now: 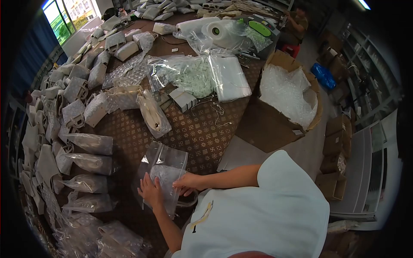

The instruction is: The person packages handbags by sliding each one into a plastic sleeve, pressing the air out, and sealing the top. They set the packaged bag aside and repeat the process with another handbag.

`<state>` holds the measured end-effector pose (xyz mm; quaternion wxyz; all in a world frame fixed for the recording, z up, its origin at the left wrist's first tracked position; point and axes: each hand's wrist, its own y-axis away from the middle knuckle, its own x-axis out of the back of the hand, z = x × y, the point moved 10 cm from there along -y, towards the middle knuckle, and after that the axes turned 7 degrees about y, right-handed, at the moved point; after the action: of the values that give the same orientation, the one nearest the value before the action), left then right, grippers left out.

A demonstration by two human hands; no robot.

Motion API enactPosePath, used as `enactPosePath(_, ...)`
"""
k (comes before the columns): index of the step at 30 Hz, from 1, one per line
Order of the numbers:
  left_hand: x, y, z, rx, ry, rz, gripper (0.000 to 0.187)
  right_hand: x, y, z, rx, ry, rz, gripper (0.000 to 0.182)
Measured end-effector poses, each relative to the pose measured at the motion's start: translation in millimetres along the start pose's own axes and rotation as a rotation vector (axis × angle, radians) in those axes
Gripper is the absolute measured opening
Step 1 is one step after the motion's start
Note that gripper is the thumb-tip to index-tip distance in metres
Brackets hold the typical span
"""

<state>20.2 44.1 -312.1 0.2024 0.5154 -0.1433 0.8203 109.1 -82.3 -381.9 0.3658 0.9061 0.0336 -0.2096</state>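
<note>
A clear plastic bag point(175, 155) lies on the patterned table in front of me, with a pale textured handbag point(165, 173) showing inside or beneath its film. My left hand point(151, 193) rests on the left part of the plastic, fingers spread. At the right edge, my right hand point(187, 182) has its fingers curled against the plastic bag and appears to pinch it; the fingertips are partly hidden. A light strap-like handle point(189, 202) curves out below my right hand.
Several wrapped handbags point(89, 164) line the left side, with many unwrapped ones behind. Ahead lie a wrapped handbag point(154, 115), a stack of clear bags point(230, 77) and a plastic roll point(215, 31). A cardboard box point(289, 92) stands right; a person point(297, 23) sits beyond.
</note>
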Motion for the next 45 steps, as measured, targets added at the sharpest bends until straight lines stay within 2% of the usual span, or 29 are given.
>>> enactPosePath(1, 4, -3, -4, 0.003, 0.008, 0.001, 0.052, 0, 2, 1, -0.004, 0.006, 0.005, 0.034)
enactPosePath(3, 11, -8, -27, 0.149, -0.007, -0.040, 0.049, 0, 4, 1, 0.004, 0.087, 0.044, 0.034)
enactPosePath(7, 3, -2, -47, 0.187, 0.049, 0.060, 0.047, -1, 10, 6, 0.005, 0.084, 0.061, 0.033)
enactPosePath(9, 14, -11, -43, 0.048, 0.187, 0.139, 0.042, -1, 6, 0, 0.073, 0.102, 0.105, 0.034)
enactPosePath(10, 23, -9, -35, 0.059, 0.183, 0.142, 0.042, -4, 5, -2, 0.067, 0.105, 0.095, 0.034)
enactPosePath(12, 61, 9, 6, -0.145, 0.469, 0.273, 0.043, 0, 5, -23, 0.200, 0.025, 0.169, 0.034)
enactPosePath(14, 64, 35, 60, -0.262, 0.475, 0.089, 0.052, 8, 4, -36, 0.238, 0.009, 0.234, 0.035)
enactPosePath(16, 57, 59, 88, -0.261, 0.320, 0.109, 0.054, 15, 7, -55, 0.334, 0.156, 0.330, 0.034)
enactPosePath(19, 58, 71, 83, -0.172, 0.257, 0.235, 0.046, 6, 18, -80, 0.496, 0.164, 0.278, 0.032)
enactPosePath(21, 68, 79, 57, -0.075, 0.188, 0.315, 0.043, 14, 13, -84, 0.453, 0.221, 0.267, 0.032)
enactPosePath(23, 60, 85, 50, -0.114, 0.165, 0.199, 0.042, 14, 8, -79, 0.421, 0.250, 0.217, 0.032)
enactPosePath(25, 62, 92, 47, -0.107, 0.092, 0.202, 0.038, 15, 11, -72, 0.290, 0.187, 0.222, 0.032)
enactPosePath(26, 63, 95, 53, -0.139, -0.077, 0.197, 0.035, 8, 13, -67, 0.182, 0.203, 0.150, 0.031)
enactPosePath(27, 63, 97, 60, -0.174, -0.244, 0.188, 0.032, 7, 14, -65, 0.179, 0.207, 0.143, 0.031)
enactPosePath(28, 64, 96, 65, -0.166, -0.243, 0.188, 0.032, 4, 16, -60, 0.176, 0.210, 0.111, 0.030)
enactPosePath(30, 77, 89, 74, -0.150, 0.180, 0.294, 0.028, -1, 15, -57, 0.172, 0.218, 0.071, 0.028)
enactPosePath(32, 67, 82, 74, -0.129, 0.253, 0.258, 0.028, -10, 20, -63, 0.303, 0.219, 0.035, 0.025)
enactPosePath(37, 56, 77, 67, -0.120, 0.390, 0.242, 0.023, -4, 20, -70, 0.418, 0.175, 0.073, 0.024)
enactPosePath(39, 36, 69, 52, 0.033, 0.682, 0.047, 0.015, -1, 19, -69, 0.432, 0.157, 0.078, 0.025)
enactPosePath(40, 38, 67, 54, 0.026, 0.682, 0.040, 0.015, 0, 19, -71, 0.459, 0.207, 0.076, 0.024)
enactPosePath(42, 18, 72, 40, 0.329, 1.220, -0.067, 0.011, 3, 24, -71, 0.482, 0.248, 0.084, 0.023)
enactPosePath(45, 14, 68, 38, 0.311, 1.260, -0.018, 0.010, -2, 35, -78, 0.490, 0.336, 0.076, 0.021)
